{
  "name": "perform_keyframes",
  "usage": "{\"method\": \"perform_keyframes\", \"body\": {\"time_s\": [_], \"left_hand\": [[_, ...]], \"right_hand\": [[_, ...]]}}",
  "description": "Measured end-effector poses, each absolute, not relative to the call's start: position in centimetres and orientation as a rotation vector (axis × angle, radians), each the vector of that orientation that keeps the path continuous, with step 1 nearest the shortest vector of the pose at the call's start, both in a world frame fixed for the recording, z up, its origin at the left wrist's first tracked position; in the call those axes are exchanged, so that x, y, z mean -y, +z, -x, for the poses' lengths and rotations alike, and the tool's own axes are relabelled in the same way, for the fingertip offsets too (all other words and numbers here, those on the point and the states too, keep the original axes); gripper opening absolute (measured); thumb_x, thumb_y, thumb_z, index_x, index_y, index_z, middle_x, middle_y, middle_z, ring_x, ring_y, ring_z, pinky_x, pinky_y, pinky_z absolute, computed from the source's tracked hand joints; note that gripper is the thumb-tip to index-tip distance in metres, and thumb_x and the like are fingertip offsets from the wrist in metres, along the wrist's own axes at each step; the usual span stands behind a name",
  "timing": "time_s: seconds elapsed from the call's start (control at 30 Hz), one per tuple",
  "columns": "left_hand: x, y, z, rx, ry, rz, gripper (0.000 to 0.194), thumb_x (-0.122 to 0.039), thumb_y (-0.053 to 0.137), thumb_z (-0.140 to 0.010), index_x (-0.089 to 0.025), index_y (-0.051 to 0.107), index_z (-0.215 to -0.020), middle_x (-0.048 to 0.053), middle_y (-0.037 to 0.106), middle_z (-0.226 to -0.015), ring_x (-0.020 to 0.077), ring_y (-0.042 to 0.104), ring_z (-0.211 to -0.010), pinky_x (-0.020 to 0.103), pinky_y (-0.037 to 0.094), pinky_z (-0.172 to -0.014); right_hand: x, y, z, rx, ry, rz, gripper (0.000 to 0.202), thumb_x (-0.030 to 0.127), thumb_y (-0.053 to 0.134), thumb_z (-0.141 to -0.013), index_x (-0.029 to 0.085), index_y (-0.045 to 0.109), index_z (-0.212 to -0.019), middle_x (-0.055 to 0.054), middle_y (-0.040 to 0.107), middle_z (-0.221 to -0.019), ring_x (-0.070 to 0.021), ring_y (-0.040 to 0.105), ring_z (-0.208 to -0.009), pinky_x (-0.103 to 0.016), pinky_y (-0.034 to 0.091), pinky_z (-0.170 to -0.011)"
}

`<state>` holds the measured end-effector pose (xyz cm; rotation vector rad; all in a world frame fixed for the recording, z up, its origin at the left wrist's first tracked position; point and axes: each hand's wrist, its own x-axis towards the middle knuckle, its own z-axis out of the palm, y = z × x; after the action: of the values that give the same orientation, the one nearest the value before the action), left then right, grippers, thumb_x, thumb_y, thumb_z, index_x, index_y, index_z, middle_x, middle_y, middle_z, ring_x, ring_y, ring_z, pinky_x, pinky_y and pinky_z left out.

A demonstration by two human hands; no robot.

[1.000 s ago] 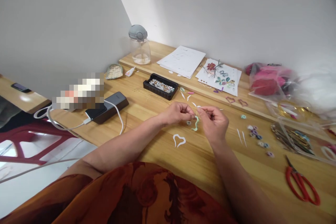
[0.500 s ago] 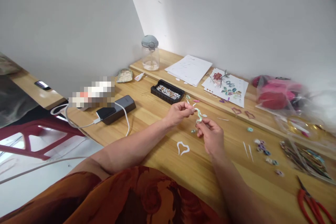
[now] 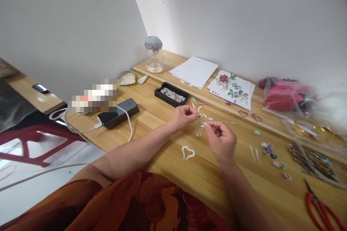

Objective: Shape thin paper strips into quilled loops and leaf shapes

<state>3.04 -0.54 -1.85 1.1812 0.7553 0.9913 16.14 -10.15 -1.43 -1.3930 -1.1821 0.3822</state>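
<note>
My left hand (image 3: 186, 117) is closed in a pinch on the upper end of a small pale green and white curved strip (image 3: 201, 120). Just right of the strip's lower end, the thumb and fingers of my right hand (image 3: 221, 139) are pressed together; what lies between them is too fine to make out. Below the hands, a white heart-shaped cutout (image 3: 192, 152), with a gap at its bottom, lies flat on the wooden table (image 3: 162, 166). A small thread spool (image 3: 199, 135) sits under the fingertips. Small leaf-shaped pieces (image 3: 210, 118) lie beyond them.
A black tray (image 3: 171, 95) of beads stands behind my left hand. Several small spools (image 3: 268, 149) and red-handled pliers (image 3: 321, 205) lie to the right. Papers (image 3: 195, 70) and a lidded bottle (image 3: 154, 56) occupy the raised back ledge. A power bank (image 3: 121, 112) with a cable is leftward.
My right hand has moved slightly right and away from the left one. The green strip has turned more upright, its upper end still in my left fingers. The view has shifted slightly.
</note>
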Motion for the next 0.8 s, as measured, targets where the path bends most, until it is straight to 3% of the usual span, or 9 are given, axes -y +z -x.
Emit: {"method": "perform_keyframes", "body": {"time_s": [0.13, 0.33, 0.63, 0.8], "left_hand": [[1.1, -1.3, -2.9, -0.701, 0.761, -1.204, 0.028, -0.030, 0.083, -0.060, -0.011, 0.064, -0.068, 0.003, 0.068, -0.069, 0.0083, 0.056, -0.060, 0.022, 0.039, -0.059], [1.4, -1.2, -2.8, -0.646, 0.583, -1.172, 0.030, -0.029, 0.086, -0.056, -0.010, 0.066, -0.069, 0.003, 0.067, -0.066, 0.0089, 0.056, -0.061, 0.024, 0.040, -0.062], [1.2, -1.2, -2.8, -0.555, 0.754, -1.108, 0.033, -0.035, 0.085, -0.059, -0.011, 0.067, -0.071, 0.003, 0.067, -0.074, 0.0062, 0.052, -0.062, 0.023, 0.037, -0.062], [0.9, -1.6, -3.1, -0.614, 0.936, -1.051, 0.033, -0.037, 0.083, -0.061, -0.012, 0.064, -0.071, 0.001, 0.065, -0.070, 0.0064, 0.051, -0.061, 0.022, 0.037, -0.061]], "right_hand": [[9.9, -1.3, -17.3, 1.189, 0.206, 1.374, 0.009, 0.026, 0.071, -0.080, 0.017, 0.071, -0.082, 0.005, 0.047, -0.057, -0.0082, 0.037, -0.053, -0.023, 0.033, -0.051], [9.5, -1.3, -17.5, 1.153, 0.268, 1.407, 0.011, 0.028, 0.071, -0.079, 0.017, 0.071, -0.079, 0.007, 0.039, -0.054, -0.0077, 0.032, -0.051, -0.023, 0.029, -0.049], [8.7, -2.8, -17.2, 0.749, 0.935, 1.299, 0.024, 0.037, 0.080, -0.065, 0.019, 0.067, -0.073, 0.005, 0.053, -0.057, -0.0053, 0.034, -0.043, -0.021, 0.025, -0.039], [9.1, -2.8, -16.3, 0.687, 1.052, 1.288, 0.026, 0.032, 0.084, -0.060, 0.018, 0.065, -0.070, 0.006, 0.054, -0.054, -0.0046, 0.039, -0.041, -0.019, 0.033, -0.040]]}}
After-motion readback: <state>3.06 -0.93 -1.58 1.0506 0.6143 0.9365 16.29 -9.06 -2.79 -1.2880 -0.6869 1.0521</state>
